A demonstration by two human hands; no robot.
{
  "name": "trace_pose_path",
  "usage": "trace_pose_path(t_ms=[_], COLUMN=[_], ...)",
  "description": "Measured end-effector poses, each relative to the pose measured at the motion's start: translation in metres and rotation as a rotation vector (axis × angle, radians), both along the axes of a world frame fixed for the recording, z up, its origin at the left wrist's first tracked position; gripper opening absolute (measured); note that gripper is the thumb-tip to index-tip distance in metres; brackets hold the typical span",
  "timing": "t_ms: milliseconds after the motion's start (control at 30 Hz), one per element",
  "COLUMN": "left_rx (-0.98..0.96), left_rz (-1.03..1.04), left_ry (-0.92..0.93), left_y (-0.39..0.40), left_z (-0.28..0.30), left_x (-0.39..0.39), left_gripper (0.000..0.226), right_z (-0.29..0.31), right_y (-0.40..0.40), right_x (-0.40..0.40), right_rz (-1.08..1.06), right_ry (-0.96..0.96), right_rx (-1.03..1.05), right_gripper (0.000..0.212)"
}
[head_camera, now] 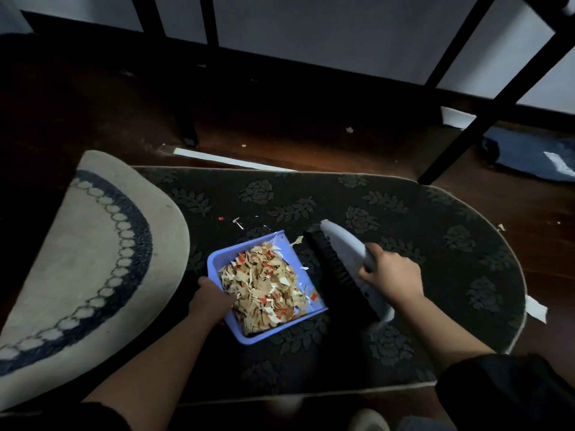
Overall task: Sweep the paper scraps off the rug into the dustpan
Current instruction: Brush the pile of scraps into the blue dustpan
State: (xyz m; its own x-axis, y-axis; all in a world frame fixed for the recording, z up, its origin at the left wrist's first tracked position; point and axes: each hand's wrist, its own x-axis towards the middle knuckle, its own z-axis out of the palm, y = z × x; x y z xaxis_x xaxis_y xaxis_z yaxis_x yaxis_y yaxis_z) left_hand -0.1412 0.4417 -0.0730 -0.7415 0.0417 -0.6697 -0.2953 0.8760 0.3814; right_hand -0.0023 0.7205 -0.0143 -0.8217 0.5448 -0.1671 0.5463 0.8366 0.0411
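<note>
A blue dustpan lies on the dark flowered rug, heaped with tan, white and red paper scraps. My left hand grips the dustpan's near-left edge. My right hand holds the grey handle of a hand brush, whose black bristles rest on the rug along the dustpan's right lip. A few loose scraps lie on the rug just beyond the dustpan, and one lies between the pan and the bristles.
A beige round rug with a blue ring overlaps the dark rug's left end. Black furniture legs stand on the wooden floor beyond. A white strip, blue cloth and stray paper bits lie on the floor.
</note>
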Motion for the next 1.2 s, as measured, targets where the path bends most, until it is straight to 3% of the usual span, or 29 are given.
trace_pose_path(t_ms=[100, 233, 367, 633, 833, 1067, 1200], left_rx=[-0.010, -0.027, -0.022, -0.012, -0.018, -0.028, -0.030], left_rz=[0.007, 0.010, 0.014, 0.035, 0.037, 0.050, 0.051], left_ry=[-0.004, -0.010, -0.007, 0.004, 0.029, 0.014, 0.016], left_y=[-0.001, -0.003, -0.002, -0.002, -0.002, -0.001, -0.001], left_z=[0.000, 0.000, 0.000, 0.001, 0.000, -0.002, -0.001], left_x=[0.002, 0.004, 0.004, 0.006, 0.006, 0.002, 0.002], left_gripper=[0.058, 0.058, 0.057, 0.044, 0.054, 0.056, 0.056], right_z=[-0.006, -0.017, -0.014, 0.002, -0.013, -0.020, -0.006], right_y=[0.000, -0.020, -0.030, -0.009, 0.009, -0.004, 0.004], right_x=[0.003, 0.002, 0.001, -0.001, -0.023, -0.030, -0.020], right_rz=[-0.030, 0.098, 0.185, 0.046, -0.111, 0.217, 0.280], right_ry=[-0.055, -0.120, -0.067, 0.021, -0.034, -0.157, -0.082], right_rx=[0.015, -0.023, -0.049, 0.036, 0.045, -0.008, -0.029], right_gripper=[0.037, 0.036, 0.041, 0.035, 0.031, 0.039, 0.044])
